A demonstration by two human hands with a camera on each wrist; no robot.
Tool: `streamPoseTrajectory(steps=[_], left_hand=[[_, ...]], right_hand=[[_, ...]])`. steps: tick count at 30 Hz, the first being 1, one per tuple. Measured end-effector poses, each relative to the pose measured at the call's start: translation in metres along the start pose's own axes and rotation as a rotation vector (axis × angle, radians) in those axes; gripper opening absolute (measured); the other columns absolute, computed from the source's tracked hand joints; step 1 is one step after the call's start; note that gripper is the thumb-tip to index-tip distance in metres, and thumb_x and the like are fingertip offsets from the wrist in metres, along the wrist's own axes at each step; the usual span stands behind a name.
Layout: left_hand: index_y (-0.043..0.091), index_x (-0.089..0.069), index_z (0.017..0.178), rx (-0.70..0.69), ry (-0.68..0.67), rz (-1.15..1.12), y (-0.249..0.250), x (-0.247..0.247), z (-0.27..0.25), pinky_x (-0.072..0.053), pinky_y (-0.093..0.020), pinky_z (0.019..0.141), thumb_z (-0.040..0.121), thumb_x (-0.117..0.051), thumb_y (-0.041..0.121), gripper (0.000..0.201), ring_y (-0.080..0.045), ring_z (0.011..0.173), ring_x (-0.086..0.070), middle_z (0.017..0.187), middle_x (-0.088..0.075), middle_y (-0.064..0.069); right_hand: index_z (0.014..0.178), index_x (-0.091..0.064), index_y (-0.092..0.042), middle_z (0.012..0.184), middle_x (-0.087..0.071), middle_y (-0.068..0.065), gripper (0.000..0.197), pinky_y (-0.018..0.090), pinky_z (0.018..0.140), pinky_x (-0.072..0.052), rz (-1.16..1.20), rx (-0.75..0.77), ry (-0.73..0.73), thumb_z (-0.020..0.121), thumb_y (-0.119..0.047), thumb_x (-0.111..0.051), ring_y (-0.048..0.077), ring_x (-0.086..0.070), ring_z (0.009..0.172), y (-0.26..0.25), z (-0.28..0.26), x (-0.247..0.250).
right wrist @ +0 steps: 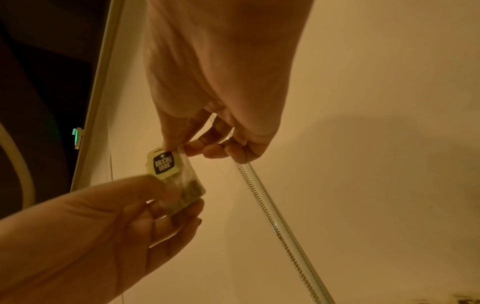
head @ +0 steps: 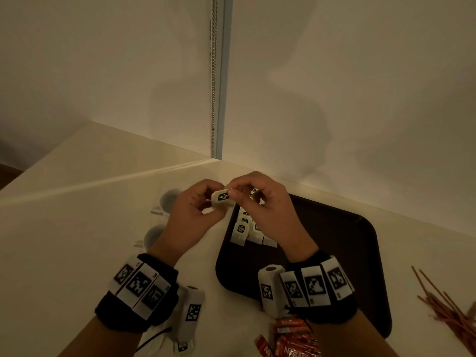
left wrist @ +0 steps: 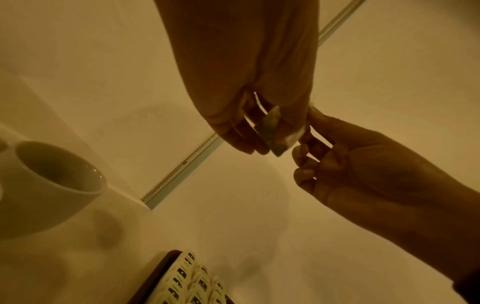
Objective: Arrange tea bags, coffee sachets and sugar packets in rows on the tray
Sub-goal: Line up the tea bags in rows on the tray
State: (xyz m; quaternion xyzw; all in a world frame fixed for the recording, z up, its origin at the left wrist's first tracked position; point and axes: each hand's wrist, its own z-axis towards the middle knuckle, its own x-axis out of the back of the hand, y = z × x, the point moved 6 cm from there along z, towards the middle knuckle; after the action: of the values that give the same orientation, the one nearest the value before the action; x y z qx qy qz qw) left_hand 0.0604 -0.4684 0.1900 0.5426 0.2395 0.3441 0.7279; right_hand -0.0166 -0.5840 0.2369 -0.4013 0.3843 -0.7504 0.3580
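Red sachets (head: 291,338) at 6 o'clock read "NES…", rest cut off. Left hand (head: 192,210) and right hand (head: 262,204) both pinch one pale translucent tea bag (head: 222,198), its tag reading "McCoy Teas". Matching bags (head: 243,231) sit in rows on dark tray (head: 334,243).

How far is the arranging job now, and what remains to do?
Early stage. Done: several tea bags already lie in rows at the tray's far left part. In hand: the left hand and right hand together pinch one more tea bag above the tray's edge. Left: the red coffee sachets lie off the tray; sugar packets cannot be identified for sure.
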Motion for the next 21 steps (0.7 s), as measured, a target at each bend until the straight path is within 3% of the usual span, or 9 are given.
streamPoseTrajectory(steps=[2,5,8,11,13,15,18,21], left_hand=[[0.017,-0.067,0.084,0.020,-0.002,-0.016,0.0000,-0.0025,-0.0011,-0.054,-0.026,0.071,0.071,-0.072,0.026,0.017,-0.015,0.075,-0.065,0.079,-0.067,-0.003],[0.019,-0.072,0.088,-0.010,0.008,0.025,0.0028,-0.0031,-0.0025,-0.054,-0.029,0.076,0.075,-0.068,0.030,0.017,-0.015,0.081,-0.067,0.085,-0.071,-0.002],[0.026,-0.069,0.097,-0.033,0.036,-0.013,0.0038,-0.0005,-0.0042,-0.051,-0.019,0.079,0.074,-0.063,0.022,0.024,-0.010,0.088,-0.068,0.093,-0.072,0.004],[0.024,-0.067,0.092,0.003,0.023,-0.066,0.0024,-0.0034,-0.0050,-0.053,-0.025,0.076,0.070,-0.071,0.022,0.023,-0.016,0.083,-0.068,0.089,-0.071,0.001],[0.018,-0.069,0.086,-0.006,0.026,-0.046,0.0022,-0.0045,-0.0050,-0.053,-0.030,0.074,0.072,-0.072,0.027,0.017,-0.020,0.080,-0.067,0.085,-0.070,-0.005],[0.022,-0.070,0.087,-0.002,0.040,-0.073,0.0021,-0.0053,-0.0051,-0.055,-0.033,0.074,0.074,-0.070,0.027,0.014,-0.024,0.079,-0.068,0.084,-0.070,-0.008],[0.031,-0.067,0.092,-0.022,0.028,-0.097,0.0030,-0.0053,-0.0060,-0.055,-0.031,0.076,0.074,-0.067,0.022,0.020,-0.028,0.082,-0.069,0.088,-0.070,-0.009],[0.025,-0.069,0.087,-0.018,0.024,-0.075,0.0026,-0.0062,-0.0059,-0.055,-0.029,0.077,0.073,-0.069,0.023,0.014,-0.025,0.080,-0.069,0.085,-0.071,-0.010]], right_hand=[[0.091,-0.070,-0.016,0.084,-0.067,-0.005,0.009,0.016,0.064,-0.042,-0.001,0.002,0.004,0.084,-0.013,-0.066,0.012,-0.058,0.075,-0.0014,-0.0005,0.0015],[0.090,-0.071,-0.012,0.080,-0.064,-0.011,0.008,0.009,0.066,-0.038,-0.007,0.004,0.006,0.084,-0.009,-0.066,0.004,-0.054,0.072,-0.0030,-0.0016,0.0030],[0.090,-0.071,-0.013,0.081,-0.066,-0.007,0.008,0.011,0.063,-0.037,-0.009,-0.010,0.014,0.084,-0.010,-0.067,0.006,-0.054,0.071,-0.0024,-0.0036,0.0046],[0.089,-0.071,-0.015,0.083,-0.068,-0.004,0.008,0.015,0.061,-0.038,0.005,-0.022,0.020,0.084,-0.011,-0.067,0.012,-0.055,0.072,-0.0017,-0.0051,0.0059],[0.089,-0.071,-0.014,0.082,-0.068,-0.004,0.008,0.013,0.062,-0.038,0.003,-0.015,0.016,0.084,-0.010,-0.067,0.009,-0.055,0.072,-0.0031,-0.0056,0.0056],[0.089,-0.071,-0.012,0.082,-0.067,-0.006,0.008,0.009,0.065,-0.037,-0.014,0.001,0.011,0.084,-0.008,-0.067,0.004,-0.054,0.073,-0.0046,-0.0062,0.0049],[0.089,-0.070,-0.013,0.081,-0.065,-0.011,0.008,0.008,0.066,-0.037,-0.047,0.002,0.014,0.084,-0.007,-0.067,0.003,-0.055,0.074,-0.0027,-0.0071,0.0042],[0.090,-0.070,-0.012,0.082,-0.066,-0.009,0.007,0.011,0.066,-0.039,-0.057,-0.006,0.019,0.085,-0.010,-0.066,0.009,-0.057,0.077,-0.0011,-0.0077,0.0047]])
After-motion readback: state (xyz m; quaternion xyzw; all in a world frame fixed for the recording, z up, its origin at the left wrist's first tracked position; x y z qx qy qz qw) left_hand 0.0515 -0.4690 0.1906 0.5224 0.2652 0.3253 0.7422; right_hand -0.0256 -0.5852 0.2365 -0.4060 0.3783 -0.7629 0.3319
